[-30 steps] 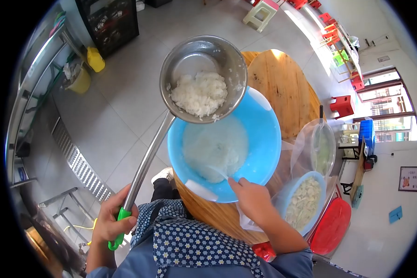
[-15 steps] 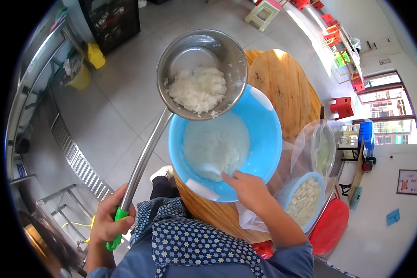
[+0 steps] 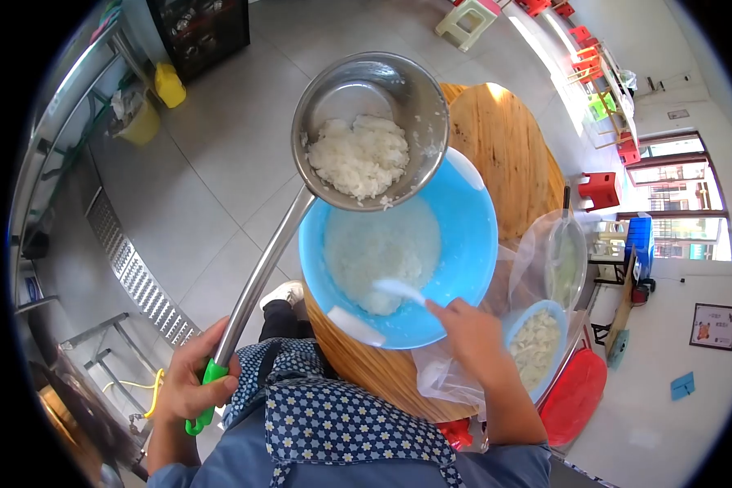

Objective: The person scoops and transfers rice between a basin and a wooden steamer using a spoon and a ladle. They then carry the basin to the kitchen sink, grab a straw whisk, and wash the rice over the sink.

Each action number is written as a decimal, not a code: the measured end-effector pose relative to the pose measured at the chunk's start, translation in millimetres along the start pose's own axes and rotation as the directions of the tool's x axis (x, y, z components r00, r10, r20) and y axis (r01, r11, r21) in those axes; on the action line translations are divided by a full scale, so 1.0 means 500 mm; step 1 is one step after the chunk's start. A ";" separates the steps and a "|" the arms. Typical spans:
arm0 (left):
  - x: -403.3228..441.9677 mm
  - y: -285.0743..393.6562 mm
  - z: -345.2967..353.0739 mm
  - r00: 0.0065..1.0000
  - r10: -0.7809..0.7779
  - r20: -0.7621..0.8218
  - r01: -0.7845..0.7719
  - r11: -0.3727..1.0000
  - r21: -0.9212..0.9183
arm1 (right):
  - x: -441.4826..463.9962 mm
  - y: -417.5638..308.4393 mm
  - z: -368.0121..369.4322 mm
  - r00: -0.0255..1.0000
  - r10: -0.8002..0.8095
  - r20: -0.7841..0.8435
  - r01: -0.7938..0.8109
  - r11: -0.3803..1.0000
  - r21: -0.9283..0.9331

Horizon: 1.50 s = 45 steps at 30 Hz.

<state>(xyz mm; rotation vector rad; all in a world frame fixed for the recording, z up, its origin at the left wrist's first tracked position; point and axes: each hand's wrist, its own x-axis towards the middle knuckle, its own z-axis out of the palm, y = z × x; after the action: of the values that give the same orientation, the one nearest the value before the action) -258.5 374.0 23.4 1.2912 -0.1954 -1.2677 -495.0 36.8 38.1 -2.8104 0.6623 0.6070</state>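
Note:
My left hand is closed round the green-ended handle of a large steel ladle. The ladle's bowl is tilted above the far rim of a blue basin, and a clump of white rice lies in it. In my right hand is a white spoon, its grip end hidden by my fingers. The spoon's head is over the near part of the basin, above more white rice at the bottom. Whether the spoon touches that rice I cannot tell.
The basin stands on a round wooden table, near a wooden board. To the right are a smaller light-blue bowl with pale pieces in it, a clear plastic bag and a red stool. A metal floor drain runs at the left.
My right hand has drawn back to the right, and more of the white spoon shows, lifted clear of where it was dipped in the rice. The ladle has shifted slightly right in view.

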 end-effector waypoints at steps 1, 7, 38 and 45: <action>0.001 -0.003 0.000 1.000 -0.005 -0.003 0.005 1.000 0.025 | 0.004 0.008 0.003 1.000 0.004 0.003 -0.004 1.000 -0.002; -0.001 0.002 -0.002 1.000 -0.012 -0.002 0.012 0.999 0.040 | 0.014 0.056 0.042 0.993 0.103 -0.064 -0.101 0.994 0.034; -0.015 0.023 0.010 0.999 -0.015 -0.032 0.018 0.997 0.079 | 0.211 0.073 0.157 0.944 -0.094 0.316 -0.320 -0.032 0.947; -0.001 0.006 -0.002 1.000 0.027 0.017 -0.028 0.996 0.080 | 0.110 0.120 0.108 0.965 -0.004 0.262 -0.260 -0.155 0.953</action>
<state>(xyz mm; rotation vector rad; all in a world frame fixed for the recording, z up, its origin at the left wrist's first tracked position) -256.2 374.2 25.5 1.3436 -0.2770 -1.2574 -496.4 -22.6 -39.4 -1.0796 0.8317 0.1210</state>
